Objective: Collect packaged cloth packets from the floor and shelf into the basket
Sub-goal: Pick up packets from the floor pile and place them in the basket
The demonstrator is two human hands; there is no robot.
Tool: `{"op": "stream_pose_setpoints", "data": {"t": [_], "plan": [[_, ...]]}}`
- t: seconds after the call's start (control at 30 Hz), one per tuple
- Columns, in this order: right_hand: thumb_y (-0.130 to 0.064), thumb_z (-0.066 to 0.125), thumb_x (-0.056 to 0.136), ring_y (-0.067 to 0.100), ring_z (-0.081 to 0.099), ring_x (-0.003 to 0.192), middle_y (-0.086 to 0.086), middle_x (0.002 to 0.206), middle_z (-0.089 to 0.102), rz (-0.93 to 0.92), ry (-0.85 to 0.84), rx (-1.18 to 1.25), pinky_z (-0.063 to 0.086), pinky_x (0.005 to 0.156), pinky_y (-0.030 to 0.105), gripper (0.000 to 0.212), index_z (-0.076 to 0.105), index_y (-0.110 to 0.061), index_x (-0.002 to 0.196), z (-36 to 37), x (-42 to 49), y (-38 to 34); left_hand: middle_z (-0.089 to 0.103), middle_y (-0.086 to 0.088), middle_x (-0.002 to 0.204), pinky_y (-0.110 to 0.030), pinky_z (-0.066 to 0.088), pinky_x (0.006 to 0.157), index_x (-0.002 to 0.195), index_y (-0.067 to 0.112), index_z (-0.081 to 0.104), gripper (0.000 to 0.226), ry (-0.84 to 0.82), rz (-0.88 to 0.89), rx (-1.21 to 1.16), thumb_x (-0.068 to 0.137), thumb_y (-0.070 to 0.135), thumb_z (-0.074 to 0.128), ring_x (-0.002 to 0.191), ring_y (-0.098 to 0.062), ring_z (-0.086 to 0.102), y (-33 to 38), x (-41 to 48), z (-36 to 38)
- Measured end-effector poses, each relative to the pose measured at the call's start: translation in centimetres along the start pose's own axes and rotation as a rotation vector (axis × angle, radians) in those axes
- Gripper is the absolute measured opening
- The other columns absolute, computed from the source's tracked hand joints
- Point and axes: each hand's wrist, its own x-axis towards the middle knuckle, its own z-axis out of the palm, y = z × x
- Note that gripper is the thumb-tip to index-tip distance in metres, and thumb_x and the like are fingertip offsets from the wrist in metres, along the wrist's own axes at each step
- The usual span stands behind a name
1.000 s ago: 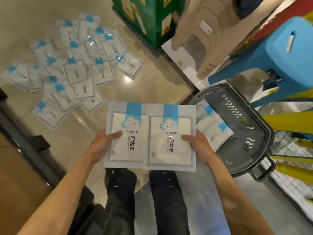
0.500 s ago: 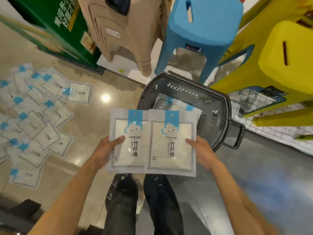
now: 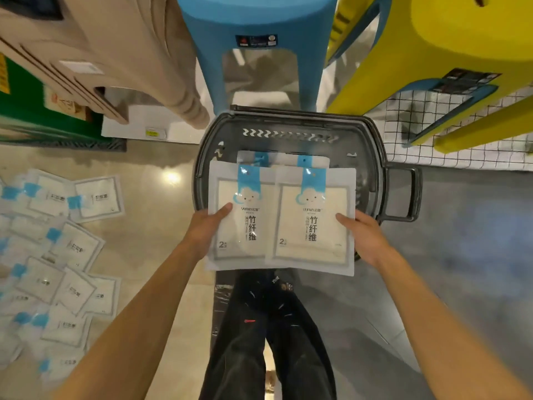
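Observation:
I hold two white cloth packets with blue cloud labels side by side over the near half of a dark grey basket (image 3: 372,145). My left hand (image 3: 206,226) grips the left packet (image 3: 239,223) by its left edge. My right hand (image 3: 364,235) grips the right packet (image 3: 311,226) by its right edge. Under them, two more packets (image 3: 284,160) lie inside the basket, mostly hidden. Several more packets (image 3: 57,255) lie scattered on the floor at the left.
A blue stool (image 3: 259,53), a beige stool stack (image 3: 115,62) and yellow stools (image 3: 447,67) stand just behind the basket. A green crate (image 3: 28,111) is at far left. A wire grid panel (image 3: 418,131) lies right of the basket. My legs (image 3: 268,336) are below the packets.
My view has swung to the right, so the basket now lies straight ahead. Both hands have carried the two packets forward until they hang over the basket's near half.

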Motion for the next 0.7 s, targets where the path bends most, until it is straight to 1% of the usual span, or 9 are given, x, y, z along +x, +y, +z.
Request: {"op": "stream_pose_setpoints", "data": {"t": [0.03, 0.17, 0.27, 0.33, 0.43, 0.53, 0.6, 0.63, 0.7], "plan": [[-0.013, 0.064, 0.095, 0.024, 0.069, 0.106, 0.008, 0.119, 0.071, 0.001, -0.007, -0.004, 0.052, 0.099, 0.044, 0.031, 0.065, -0.009, 0.126, -0.1, 1.1, 0.1, 0.077, -0.006, 0.095, -0.036, 0.058, 0.072, 0.106, 0.011, 0.070, 0.024, 0.006, -0.005, 0.008, 0.091, 0.030, 0.073, 0.087, -0.024, 0.074, 0.2, 1.3, 0.6], [-0.012, 0.066, 0.094, 0.024, 0.069, 0.107, 0.007, 0.117, 0.072, -0.004, 0.008, -0.011, 0.052, 0.100, 0.043, 0.029, 0.067, -0.010, 0.123, -0.1, 5.8, 0.8, 0.077, -0.007, 0.098, -0.046, 0.058, 0.087, 0.112, 0.011, 0.070, 0.036, 0.017, -0.027, 0.070, 0.088, 0.037, 0.075, 0.092, -0.027, 0.074, 0.1, 6.8, 2.3], [-0.012, 0.067, 0.094, 0.023, 0.069, 0.106, 0.009, 0.118, 0.071, -0.016, 0.069, -0.026, 0.051, 0.101, 0.042, 0.030, 0.067, -0.006, 0.123, 0.2, 9.9, 1.5, 0.077, -0.008, 0.099, -0.045, 0.058, 0.086, 0.113, 0.010, 0.070, 0.035, -0.009, -0.034, 0.069, 0.090, 0.036, 0.073, 0.094, -0.028, 0.074, 0.0, 11.2, 3.8], [-0.012, 0.066, 0.094, 0.024, 0.070, 0.104, 0.010, 0.118, 0.071, -0.024, 0.097, -0.025, 0.054, 0.096, 0.043, 0.030, 0.067, -0.005, 0.123, 0.4, 12.8, 2.0, 0.076, -0.010, 0.102, -0.042, 0.059, 0.083, 0.112, 0.009, 0.070, 0.029, -0.030, -0.043, 0.057, 0.092, 0.031, 0.071, 0.094, -0.027, 0.073, -0.2, 14.0, 4.8], [-0.012, 0.062, 0.097, 0.023, 0.069, 0.101, 0.009, 0.116, 0.071, -0.043, 0.106, -0.023, 0.057, 0.087, 0.037, 0.028, 0.064, -0.007, 0.124, 0.9, 17.3, 2.6, 0.076, -0.013, 0.104, -0.046, 0.059, 0.088, 0.110, 0.008, 0.070, 0.027, -0.040, -0.051, 0.044, 0.092, 0.029, 0.071, 0.095, -0.028, 0.074, -1.0, 18.5, 6.2], [-0.015, 0.062, 0.097, 0.025, 0.069, 0.105, 0.008, 0.119, 0.070, -0.047, 0.083, -0.060, 0.055, 0.092, 0.041, 0.030, 0.064, -0.009, 0.127, 1.1, 22.2, 3.6, 0.077, -0.011, 0.101, -0.040, 0.061, 0.080, 0.108, 0.009, 0.069, 0.028, -0.015, -0.058, 0.030, 0.089, 0.029, 0.075, 0.088, -0.024, 0.076, -1.9, 22.4, 7.3], [-0.016, 0.062, 0.097, 0.024, 0.069, 0.106, 0.007, 0.120, 0.071, -0.054, 0.068, -0.088, 0.054, 0.096, 0.044, 0.031, 0.064, -0.011, 0.128, 1.2, 24.9, 4.4, 0.077, -0.008, 0.099, -0.036, 0.062, 0.073, 0.116, 0.012, 0.065, 0.045, 0.012, -0.074, 0.010, 0.083, 0.037, 0.081, 0.086, -0.022, 0.076, -2.9, 25.1, 7.6], [-0.016, 0.063, 0.097, 0.024, 0.069, 0.106, 0.006, 0.120, 0.070, -0.056, 0.074, -0.095, 0.054, 0.097, 0.044, 0.032, 0.064, -0.011, 0.128, 1.3, 26.1, 4.8, 0.077, -0.007, 0.102, -0.038, 0.062, 0.077, 0.121, 0.013, 0.062, 0.063, 0.019, -0.079, 0.007, 0.074, 0.046, 0.086, 0.089, -0.023, 0.076, -3.5, 26.4, 7.5], [-0.015, 0.062, 0.097, 0.024, 0.068, 0.105, 0.006, 0.119, 0.070, -0.055, 0.099, -0.113, 0.054, 0.096, 0.043, 0.031, 0.064, -0.011, 0.128, 1.6, 27.9, 5.4, 0.071, -0.006, 0.121, -0.046, 0.055, 0.096, 0.134, 0.015, 0.055, 0.108, 0.052, -0.077, 0.042, 0.047, 0.069, 0.091, 0.107, -0.026, 0.070, -5.3, 29.3, 7.2]]}}
